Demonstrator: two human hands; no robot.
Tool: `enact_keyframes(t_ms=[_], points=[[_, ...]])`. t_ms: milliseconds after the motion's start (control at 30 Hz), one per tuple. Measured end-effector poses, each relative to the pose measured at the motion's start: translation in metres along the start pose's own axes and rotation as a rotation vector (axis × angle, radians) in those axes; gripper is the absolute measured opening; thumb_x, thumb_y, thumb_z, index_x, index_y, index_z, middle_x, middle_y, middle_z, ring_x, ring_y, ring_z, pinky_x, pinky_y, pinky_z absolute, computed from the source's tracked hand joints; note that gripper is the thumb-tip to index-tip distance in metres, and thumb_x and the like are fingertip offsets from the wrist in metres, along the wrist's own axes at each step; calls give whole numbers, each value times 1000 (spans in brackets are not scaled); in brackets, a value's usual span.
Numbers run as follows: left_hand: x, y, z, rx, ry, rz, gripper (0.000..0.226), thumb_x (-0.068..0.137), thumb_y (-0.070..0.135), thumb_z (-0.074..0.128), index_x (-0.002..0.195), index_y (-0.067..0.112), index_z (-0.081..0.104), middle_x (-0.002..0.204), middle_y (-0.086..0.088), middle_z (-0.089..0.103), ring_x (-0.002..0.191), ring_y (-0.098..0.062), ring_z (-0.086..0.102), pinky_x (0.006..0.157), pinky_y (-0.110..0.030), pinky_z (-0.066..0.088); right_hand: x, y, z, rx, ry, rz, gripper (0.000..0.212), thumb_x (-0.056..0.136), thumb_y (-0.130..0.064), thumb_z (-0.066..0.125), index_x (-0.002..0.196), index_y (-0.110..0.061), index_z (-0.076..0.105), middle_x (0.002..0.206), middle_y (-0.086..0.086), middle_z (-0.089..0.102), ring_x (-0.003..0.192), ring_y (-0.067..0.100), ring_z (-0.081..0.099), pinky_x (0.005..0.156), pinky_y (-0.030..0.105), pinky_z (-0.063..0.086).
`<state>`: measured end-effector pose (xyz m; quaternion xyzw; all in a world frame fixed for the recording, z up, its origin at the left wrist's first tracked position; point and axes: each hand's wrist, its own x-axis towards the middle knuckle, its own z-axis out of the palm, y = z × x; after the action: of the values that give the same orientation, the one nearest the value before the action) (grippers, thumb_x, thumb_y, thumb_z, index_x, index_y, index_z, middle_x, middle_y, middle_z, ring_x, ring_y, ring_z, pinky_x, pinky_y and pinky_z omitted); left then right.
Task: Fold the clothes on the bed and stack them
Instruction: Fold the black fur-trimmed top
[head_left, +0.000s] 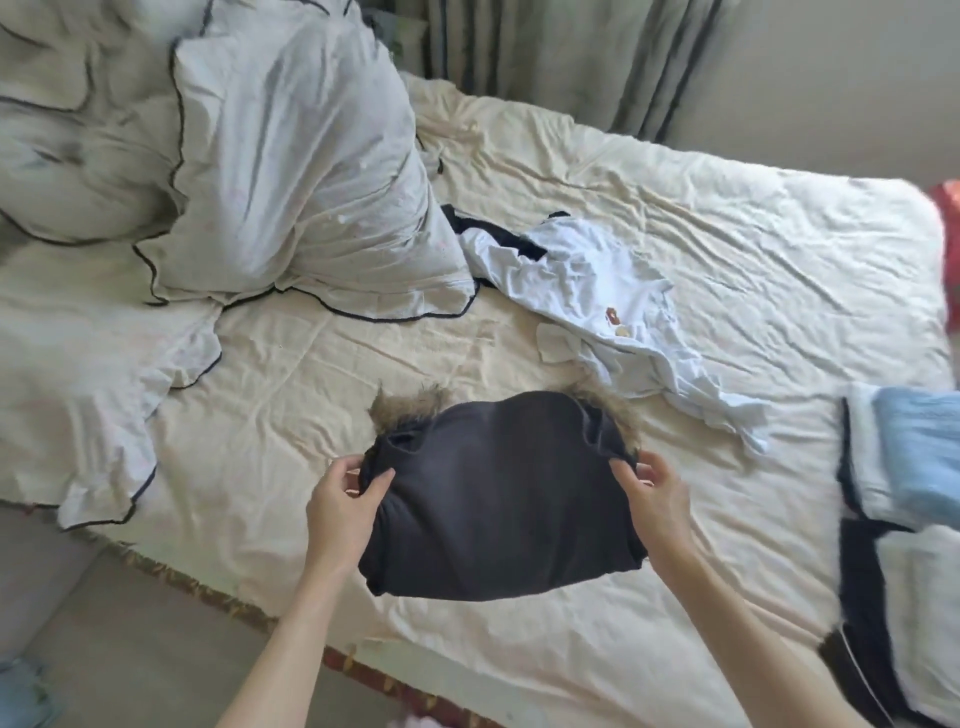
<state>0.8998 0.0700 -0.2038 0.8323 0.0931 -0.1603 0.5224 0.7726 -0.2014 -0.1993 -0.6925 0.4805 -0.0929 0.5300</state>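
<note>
The dark fur-trimmed garment (498, 493) is pinched at both far corners, left hand (345, 499) and right hand (657, 496) equally near, long axis lying along the bed's (779, 260) near edge.

We see a folded dark fur-trimmed jacket (498, 493) near us on the bed (779, 249), a crumpled white shirt (597, 291) beyond, folded clothes (904, 457) stacked right.

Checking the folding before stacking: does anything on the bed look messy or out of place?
Yes. The white crumpled garment lies unfolded mid-bed, partly over a black piece. Both hands, left and right, pinch the dark fur-trimmed jacket.
</note>
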Motion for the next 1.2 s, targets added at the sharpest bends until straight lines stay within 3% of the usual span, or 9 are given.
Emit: enact_keyframes(t_ms=[167,267,433,567,833,967,1067,1133,1200], points=[[-47,14,8,42,-206,28,20,83,23,72,98,18,59,91,-3,66,90,-25,63,75,-37,50,-58,28,-64,56,139,24,6,89,-26,64,89,-24,58,84,-9,58,77,5,56,63,26,42],[-70,20,24,147,-383,66,20,85,24,70,101,16,60,93,-7,66,91,-27,62,86,-44,49,-92,54,-99,118,233,96,8,89,-24,63,91,-16,61,87,-2,60,80,13,58,67,30,44],[-107,40,65,203,-633,136,21,87,18,67,106,11,60,92,-10,66,86,-26,64,70,-34,50,-154,97,-150,243,423,198,10,89,-25,64,81,-29,59,87,-8,60,80,3,55,62,21,40],[-143,54,103,252,-793,203,18,87,19,67,103,12,61,91,-11,68,84,-25,66,70,-38,52,-189,124,-190,316,543,222,13,89,-24,65,84,-32,56,87,-10,60,81,3,56,63,21,42],[-199,99,203,365,-912,357,16,85,21,69,100,16,64,90,-9,69,84,-25,68,72,-39,54,-195,182,-261,466,698,337,14,91,-26,63,100,-17,57,92,-7,60,91,19,57,75,30,41],[-233,132,279,419,-909,497,11,84,23,70,94,24,64,87,-3,69,82,-22,67,72,-37,54,-173,214,-304,602,722,415,23,92,-22,61,110,-7,60,105,7,64,98,26,60,81,36,48],[-261,160,355,475,-902,626,21,83,23,71,103,17,68,87,-4,69,82,-22,65,75,-35,51,-152,238,-338,754,735,488,21,93,-21,59,110,-8,58,110,11,64,102,30,61,92,47,51],[-280,178,408,512,-902,699,26,82,22,72,107,14,70,91,-8,70,83,-25,64,79,-37,50,-140,252,-356,860,742,532,19,94,-21,58,110,-9,58,108,11,64,99,30,62,86,46,53],[-298,193,460,536,-899,775,28,80,23,73,107,15,71,94,-10,70,87,-25,63,82,-36,49,-127,263,-371,967,740,568,14,95,-19,56,106,-10,58,103,11,66,92,26,64,69,37,55]])
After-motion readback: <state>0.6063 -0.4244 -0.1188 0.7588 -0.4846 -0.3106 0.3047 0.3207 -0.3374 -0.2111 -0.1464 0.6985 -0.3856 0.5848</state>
